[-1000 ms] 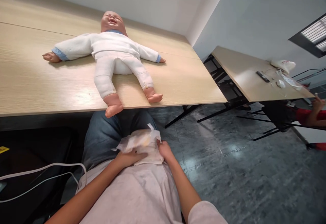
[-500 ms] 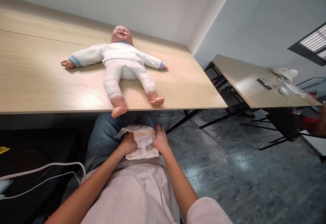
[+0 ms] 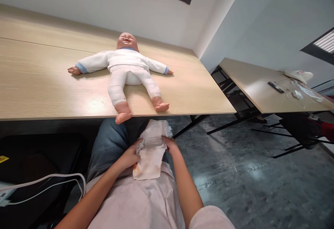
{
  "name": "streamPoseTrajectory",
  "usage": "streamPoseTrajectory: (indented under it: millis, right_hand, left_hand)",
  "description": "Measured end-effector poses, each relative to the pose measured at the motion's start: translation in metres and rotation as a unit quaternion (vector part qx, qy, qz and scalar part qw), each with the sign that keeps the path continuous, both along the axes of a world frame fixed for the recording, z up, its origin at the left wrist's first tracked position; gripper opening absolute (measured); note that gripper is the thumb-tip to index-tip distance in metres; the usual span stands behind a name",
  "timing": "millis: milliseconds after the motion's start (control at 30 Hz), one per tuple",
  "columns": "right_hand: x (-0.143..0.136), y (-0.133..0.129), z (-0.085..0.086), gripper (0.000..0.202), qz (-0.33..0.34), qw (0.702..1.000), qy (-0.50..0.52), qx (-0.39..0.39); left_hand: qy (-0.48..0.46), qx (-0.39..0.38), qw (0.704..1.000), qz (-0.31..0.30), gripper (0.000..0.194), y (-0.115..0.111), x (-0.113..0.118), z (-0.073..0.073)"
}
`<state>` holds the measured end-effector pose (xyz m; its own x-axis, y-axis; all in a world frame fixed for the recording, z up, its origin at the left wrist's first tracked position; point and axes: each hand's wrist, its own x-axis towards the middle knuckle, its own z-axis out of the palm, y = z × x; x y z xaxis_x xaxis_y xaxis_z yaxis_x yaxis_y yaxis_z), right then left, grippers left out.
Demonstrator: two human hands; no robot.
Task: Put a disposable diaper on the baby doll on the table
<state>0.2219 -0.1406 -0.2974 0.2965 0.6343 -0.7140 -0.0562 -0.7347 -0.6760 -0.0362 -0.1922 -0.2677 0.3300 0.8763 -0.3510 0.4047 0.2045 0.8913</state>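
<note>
A white diaper (image 3: pixel 151 149) lies unfolded lengthwise over my lap, with orange-yellow marks at its near left corner. My left hand (image 3: pixel 132 155) is closed on its left edge, the fingers at the gathered side. On the opposite edge, my right hand (image 3: pixel 169 143) grips the diaper, its fingers partly hidden. Beyond my knees, a baby doll (image 3: pixel 127 62) in a white top and white trousers with blue cuffs lies on its back on the wooden table (image 3: pixel 47 93). Its arms are spread, and its bare feet reach the table's near edge.
A second table (image 3: pixel 242 79) on the right holds a remote control (image 3: pixel 276 87), a white bag (image 3: pixel 299 76) and cables. At lower left, white cables (image 3: pixel 57 175) cross a black chair (image 3: pixel 33 159). Part of a person in red (image 3: pixel 327 130) shows at far right.
The diaper has gone from folded to opened out lengthwise between my hands. My left hand now holds its side edge. The view has shifted slightly.
</note>
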Motion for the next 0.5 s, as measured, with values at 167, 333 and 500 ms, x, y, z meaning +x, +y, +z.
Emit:
streamPoseTrajectory:
  millis: [167, 333, 500]
  right_hand:
    - [0.007, 0.003, -0.008, 0.041, -0.056, 0.998, 0.018, 0.035]
    - [0.005, 0.010, -0.005, 0.036, -0.067, 0.994, 0.034, 0.083]
    - [-0.008, 0.012, 0.012, 0.034, -0.063, 0.991, 0.047, 0.104]
  left_hand:
    - [-0.009, 0.014, 0.999, -0.032, 0.083, 0.005, 0.002, 0.007]
    - [0.079, 0.033, 0.990, 0.108, 0.103, 0.042, 0.022, 0.006]
    - [0.051, 0.011, 0.982, 0.180, 0.084, 0.084, 0.045, 0.005]
